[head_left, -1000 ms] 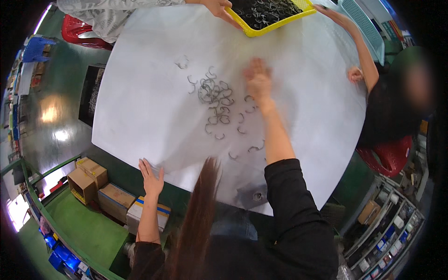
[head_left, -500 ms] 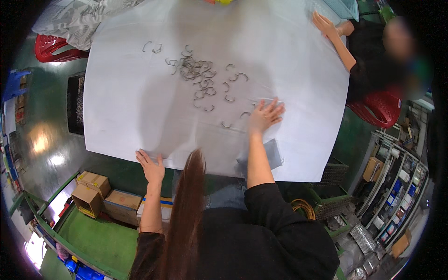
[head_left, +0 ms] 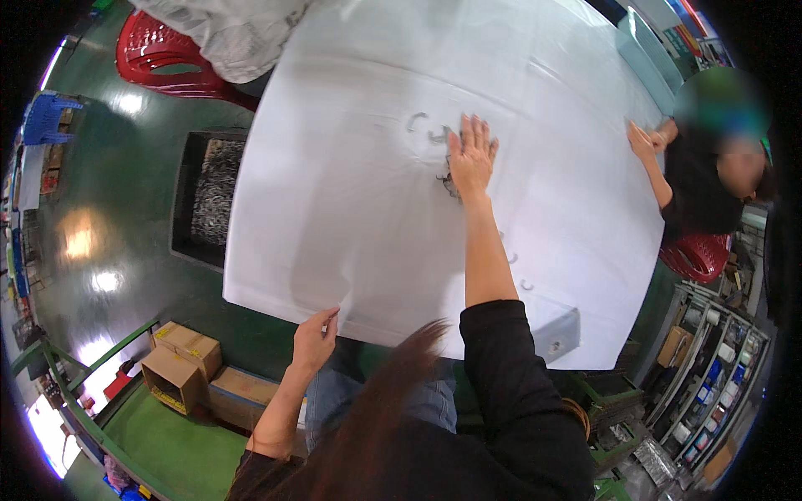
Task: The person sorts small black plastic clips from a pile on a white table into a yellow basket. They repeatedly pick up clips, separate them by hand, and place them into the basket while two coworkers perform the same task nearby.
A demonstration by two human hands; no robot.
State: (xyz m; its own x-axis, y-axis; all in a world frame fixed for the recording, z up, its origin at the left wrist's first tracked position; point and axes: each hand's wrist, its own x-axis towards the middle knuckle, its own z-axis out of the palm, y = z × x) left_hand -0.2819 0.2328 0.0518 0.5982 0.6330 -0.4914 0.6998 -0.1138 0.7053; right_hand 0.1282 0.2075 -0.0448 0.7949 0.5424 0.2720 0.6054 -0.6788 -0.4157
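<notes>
A white sheet (head_left: pixel 376 250) covers the table, with small creases in it. My right hand (head_left: pixel 473 163) lies on it, fingers stretched out, palm down over a bunch of thin dark C-shaped wire rings (head_left: pixel 449 185). Most of that bunch is hidden beneath the hand. A few similar rings lie just left of the fingertips, and others (head_left: pixel 526 285) nearer my right forearm. At the front edge my left hand (head_left: pixel 314 341) has its fingers pinched together on the sheet, where a crease rises. A grey clear plastic bag (head_left: pixel 558 334) rests at the front right corner.
Across the table's right side another person's hands (head_left: pixel 650 140) rest near a pale blue basket (head_left: pixel 647 63). A dark crate of metal pieces (head_left: pixel 215 188) stands left of the table. Red chairs (head_left: pixel 163 54), cardboard boxes (head_left: pixel 188 355) and a stocked rack (head_left: pixel 706 359) surround it.
My right hand has moved farther forward, over the bunch of rings, which it now mostly covers. My left hand has gone from flat to pinched at the edge. The view has shifted.
</notes>
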